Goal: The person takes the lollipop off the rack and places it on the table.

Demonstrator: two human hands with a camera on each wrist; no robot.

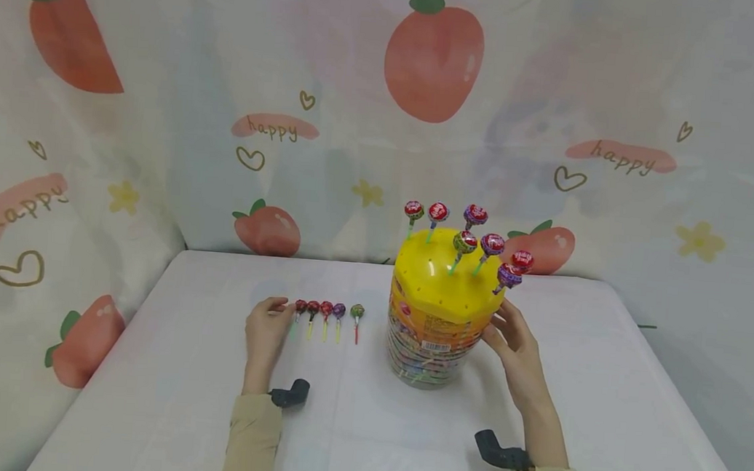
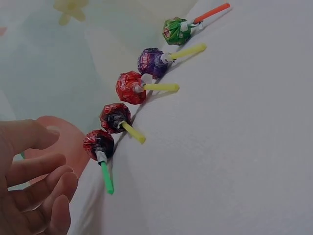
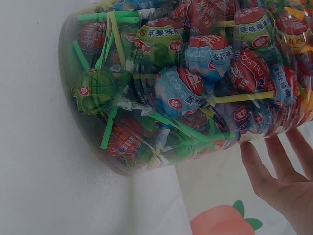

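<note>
My left hand [image 1: 268, 334] is at the left end of a row of wrapped lollipops on the table. Closest to it is a dark red lollipop [image 2: 99, 145] with a green stick; in the left wrist view the loosely bent fingers [image 2: 34, 196] are just beside it, holding nothing. A clear candy jar [image 1: 428, 356] full of lollipops stands to the right, under a yellow lid [image 1: 440, 269] with small holes. Several lollipops [image 1: 465, 242] stick up from that lid. Against the jar's right side rest the spread fingers of my right hand [image 1: 521, 356].
The row continues rightward with a red lollipop [image 2: 131, 88], a purple one [image 2: 152, 62] and a green one [image 2: 176, 31] set slightly apart. A white cloth covers the table [image 1: 363, 439]. Behind it hangs a curtain [image 1: 349, 66] printed with fruit.
</note>
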